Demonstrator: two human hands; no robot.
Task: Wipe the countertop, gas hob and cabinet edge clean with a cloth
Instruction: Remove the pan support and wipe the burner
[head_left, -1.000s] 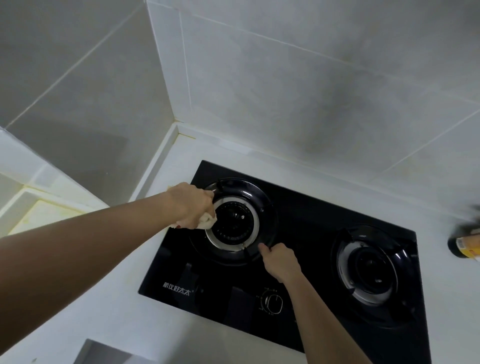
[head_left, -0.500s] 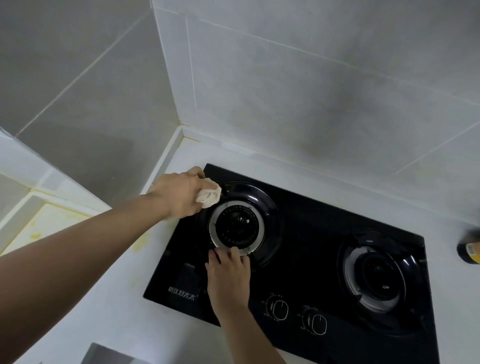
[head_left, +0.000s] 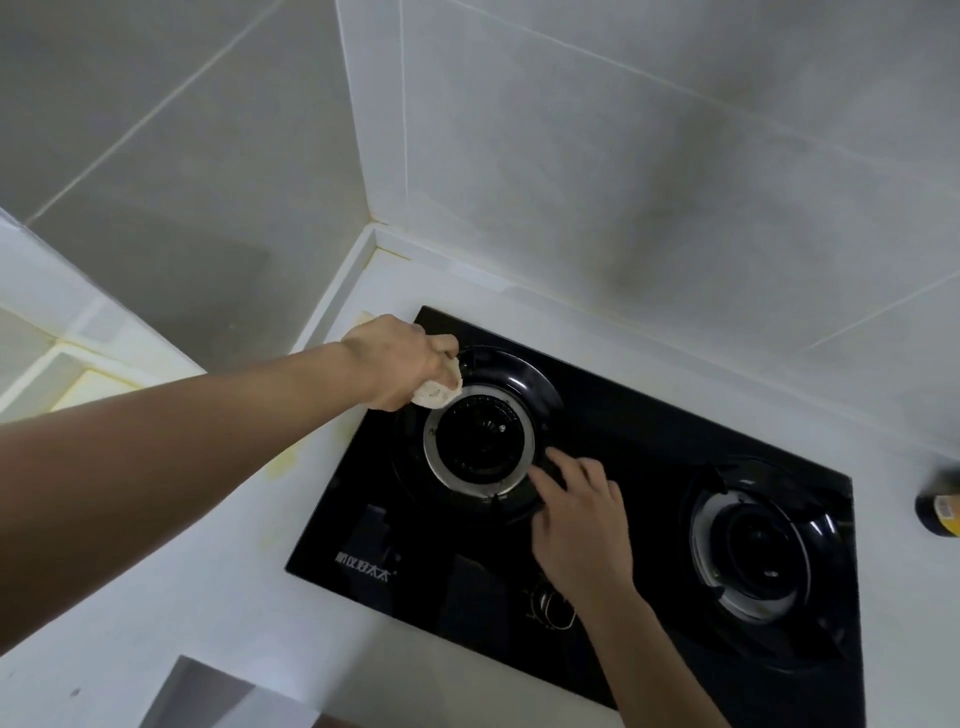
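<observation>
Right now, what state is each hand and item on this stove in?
Left hand: grips the cloth.
Cloth: bunched, pressed on the left burner's rim.
Right hand: fingers spread, resting by the left burner.
Left burner: unlit.
Right burner: unlit.
Bottle: at the frame's edge.

A white, smooth countertop (head_left: 171, 587) runs into a tiled corner in front of me. Set into it is a black glass gas hob (head_left: 613, 447) with two round burners. At the far right edge stands a dark bottle with a yellow label (head_left: 939, 508), only partly in view. Yellowish stains (head_left: 283, 462) mark the white surface just left of the hob.
</observation>
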